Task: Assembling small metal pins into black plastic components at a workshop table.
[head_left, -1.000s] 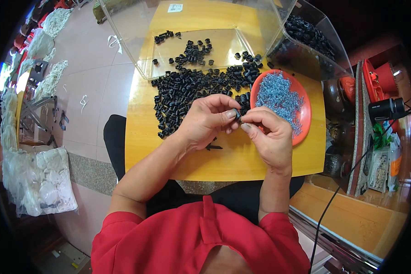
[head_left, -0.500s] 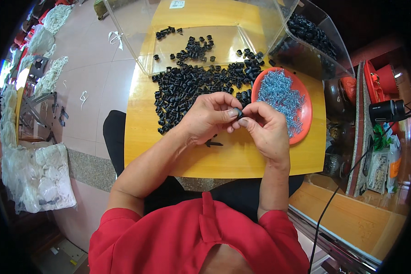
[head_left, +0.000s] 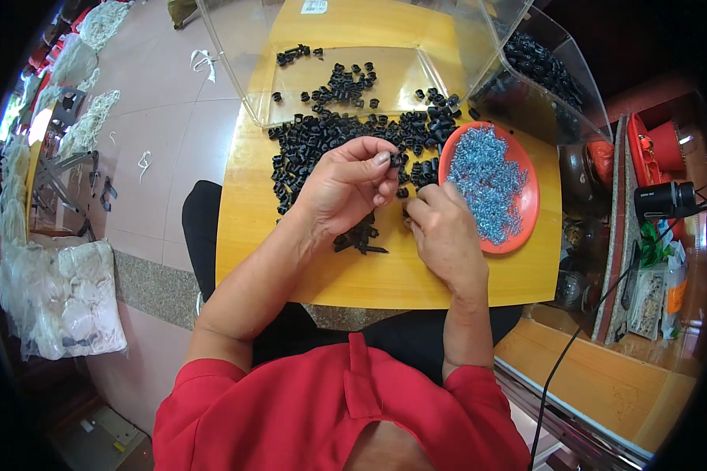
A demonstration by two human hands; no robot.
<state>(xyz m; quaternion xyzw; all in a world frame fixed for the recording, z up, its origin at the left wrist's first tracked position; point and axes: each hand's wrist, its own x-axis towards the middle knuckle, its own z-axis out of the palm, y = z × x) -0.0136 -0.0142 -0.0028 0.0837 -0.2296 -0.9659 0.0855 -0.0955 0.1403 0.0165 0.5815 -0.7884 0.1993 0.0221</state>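
Observation:
My left hand [head_left: 347,182] is raised over the front of a pile of small black plastic parts [head_left: 306,149]. Its thumb and forefinger pinch one small black plastic part [head_left: 396,160]. Close by on the right, my right hand [head_left: 448,234] is curled low over the table, beside the left rim of a red plate [head_left: 532,206]. Its fingertips are bunched and partly hidden, so whatever is between them cannot be made out. Many small, shiny, silvery-blue metal pieces [head_left: 487,177] fill the plate. Several black pieces [head_left: 360,238] lie beneath my left wrist.
The yellow wooden table [head_left: 353,286] carries a clear plastic bin [head_left: 251,110] at the back. Another clear bin [head_left: 589,98] with black parts stands at the far right. Off the right side are jars [head_left: 577,235] and a black device [head_left: 664,200] with a cable [head_left: 562,357].
My hands have parted. The left keeps the small black part and has moved slightly up and left; the right has let go of it and turned palm down beside the plate.

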